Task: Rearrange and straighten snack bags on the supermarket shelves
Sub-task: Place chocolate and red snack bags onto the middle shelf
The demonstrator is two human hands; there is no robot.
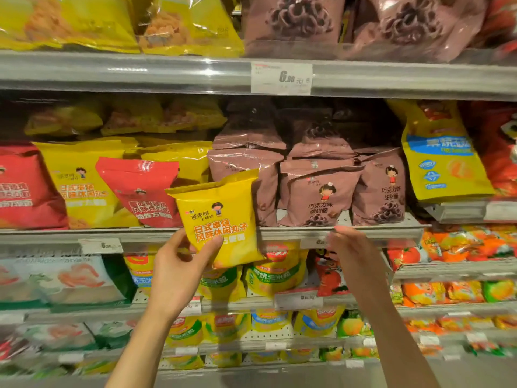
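While the left hand [179, 271] pinches a yellow snack bag [221, 219] by its lower corner, thumb on the front and the other fingers behind it, the bag hangs tilted in open air in front of the middle shelf edge [134, 233], clear of the rows behind. The right hand [351, 245] holds nothing; its fingers are loosely bent, the tips at the shelf lip below the brown bags [321, 191]. These glossy, crinkled pillow packs stand tightly packed, with a narrow gap beside the held bag. To the left, a red bag [142, 191] leans across a yellow row [81, 186]. Price tags [281, 78] sit in clear plastic strips. The lower shelves are blurred, and the top row is cut off.
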